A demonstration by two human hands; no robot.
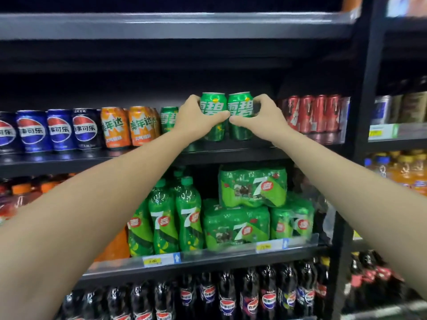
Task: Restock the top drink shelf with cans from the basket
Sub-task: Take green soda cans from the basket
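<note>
From the head camera, I see both bare arms reaching forward and up to a dark drink shelf (pixel 231 155) stocked with cans. My left hand (pixel 196 118) is curled around one green can (pixel 213 116), fingers over its upper left side and thumb across the front. My right hand (pixel 263 116) holds a second green can (pixel 240 116) the same way, mirrored. So each grip is closed on its own can. The two cans stand upright, side by side and touching, with their bases at or just above the front edge of the shelf; I cannot tell whether they are fully set down.

To the left sits another green can (pixel 169 120), then orange cans (pixel 127 127) and blue cans (pixel 57 130). To the right is a row of red cans (pixel 314 114), close beside my right hand. Below are green bottles (pixel 175 215) and wrapped green packs (pixel 251 185). The basket is not in view.

What could go wrong, as I judge it: the cans are near the front lip, so letting go early could tip them off onto the shelves below. Pushing them in with my knuckles this close could nudge the red cans or the green one on the left and topple a row. The two cans touching may also drag each other askew.
</note>
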